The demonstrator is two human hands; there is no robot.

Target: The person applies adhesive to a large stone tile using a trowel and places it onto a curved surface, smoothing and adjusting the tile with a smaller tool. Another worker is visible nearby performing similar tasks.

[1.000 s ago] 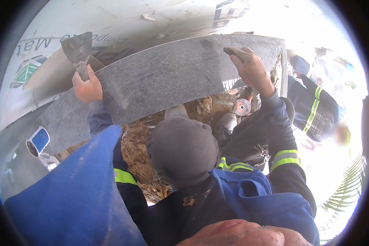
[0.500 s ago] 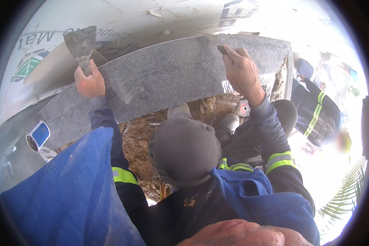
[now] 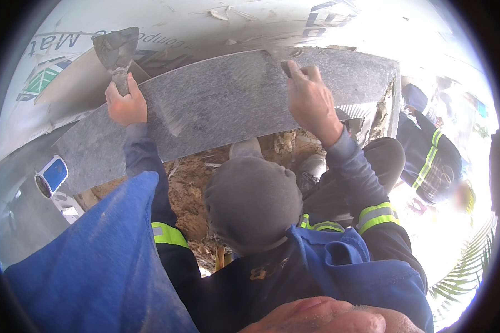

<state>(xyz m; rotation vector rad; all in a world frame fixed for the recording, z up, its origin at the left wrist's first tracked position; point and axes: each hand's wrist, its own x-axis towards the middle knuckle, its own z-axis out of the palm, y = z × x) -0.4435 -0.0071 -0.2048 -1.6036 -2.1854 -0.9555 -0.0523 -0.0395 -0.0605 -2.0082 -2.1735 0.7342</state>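
My left hand point(image 3: 126, 104) is closed around the handle of a putty knife point(image 3: 116, 50). Its wide, smeared metal blade points up, away from me, in front of the sheeted wall. A long speckled grey slab point(image 3: 216, 100) runs across in front of me, below both hands. At its far edge, right of the middle, my right hand point(image 3: 314, 105) grips a small dark-handled scraper point(image 3: 286, 67). Fingers cover most of that tool, and its blade end is pale and blurred against the slab edge.
White printed sheeting point(image 3: 178, 19) covers the wall beyond. A tan board point(image 3: 72, 83) leans there. A blue-and-white cylinder point(image 3: 54, 176) is at left. Brown rubble point(image 3: 186, 194) lies below the slab, around my knee point(image 3: 253, 202). Another person point(image 3: 430, 150) bends at right, near palm leaves point(image 3: 472, 261).
My right hand has moved left along the slab's far edge with the scraper. My left hand has risen slightly to the right, and the putty knife's blade stands a little higher.
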